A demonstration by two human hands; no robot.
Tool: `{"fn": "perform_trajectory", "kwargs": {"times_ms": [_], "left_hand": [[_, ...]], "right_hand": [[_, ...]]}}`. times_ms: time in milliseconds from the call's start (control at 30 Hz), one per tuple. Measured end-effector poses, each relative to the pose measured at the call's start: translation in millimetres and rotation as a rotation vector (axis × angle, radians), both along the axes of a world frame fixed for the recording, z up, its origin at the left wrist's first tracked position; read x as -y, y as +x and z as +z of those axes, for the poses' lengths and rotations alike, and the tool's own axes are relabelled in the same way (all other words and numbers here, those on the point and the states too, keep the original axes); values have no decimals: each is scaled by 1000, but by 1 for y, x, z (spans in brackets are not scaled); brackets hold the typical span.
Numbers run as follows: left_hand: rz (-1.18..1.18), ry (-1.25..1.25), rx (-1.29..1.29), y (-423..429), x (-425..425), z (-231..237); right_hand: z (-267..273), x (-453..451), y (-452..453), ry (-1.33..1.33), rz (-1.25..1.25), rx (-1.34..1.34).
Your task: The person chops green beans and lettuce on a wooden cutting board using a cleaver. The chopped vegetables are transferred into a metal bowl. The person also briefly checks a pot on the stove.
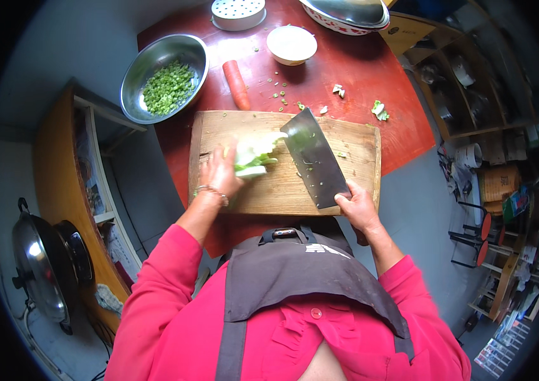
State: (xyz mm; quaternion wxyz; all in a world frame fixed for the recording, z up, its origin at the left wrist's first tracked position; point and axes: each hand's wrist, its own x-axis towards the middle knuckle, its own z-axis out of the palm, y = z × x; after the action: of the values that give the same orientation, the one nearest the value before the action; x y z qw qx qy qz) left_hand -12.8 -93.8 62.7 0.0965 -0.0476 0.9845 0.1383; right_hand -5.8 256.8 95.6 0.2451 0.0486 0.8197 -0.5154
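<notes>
A wooden cutting board (279,190) lies along the near edge of a red table. On its left half is a bunch of pale green leafy vegetable (252,157), blurred by motion. My left hand (221,169), a bracelet at its wrist, rests against the left side of the leaves; whether the fingers grip them I cannot tell. My right hand (359,204) is shut around the handle end of a cleaver (314,159). Its broad dark blade lies tilted over the board's right half, with green bits stuck to it, apart from my left hand.
A steel bowl (131,81) of chopped scallions (169,88) stands at the table's left. Behind the board are a carrot (236,85), a white bowl (291,44), a perforated white container (238,9) and a lidded basin (345,24). Vegetable scraps (380,110) dot the red tabletop (407,143).
</notes>
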Motion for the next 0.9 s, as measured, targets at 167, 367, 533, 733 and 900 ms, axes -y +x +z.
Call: {"fn": "perform_trajectory", "kwargs": {"times_ms": [167,367,533,733,900], "left_hand": [[-94,28,20,8,-8,-4],[-112,169,-143,-2,8,6],[-171,156,-187,-46,-32,8],[-163,83,45,-87,-61,6],[-39,636,232,-97,-42,9]], "right_hand": [[-5,12,14,151,-8,-83],[-1,20,21,210,45,-262],[0,23,21,278,77,-255],[1,18,19,273,78,-194],[-4,10,16,208,60,-164]]}}
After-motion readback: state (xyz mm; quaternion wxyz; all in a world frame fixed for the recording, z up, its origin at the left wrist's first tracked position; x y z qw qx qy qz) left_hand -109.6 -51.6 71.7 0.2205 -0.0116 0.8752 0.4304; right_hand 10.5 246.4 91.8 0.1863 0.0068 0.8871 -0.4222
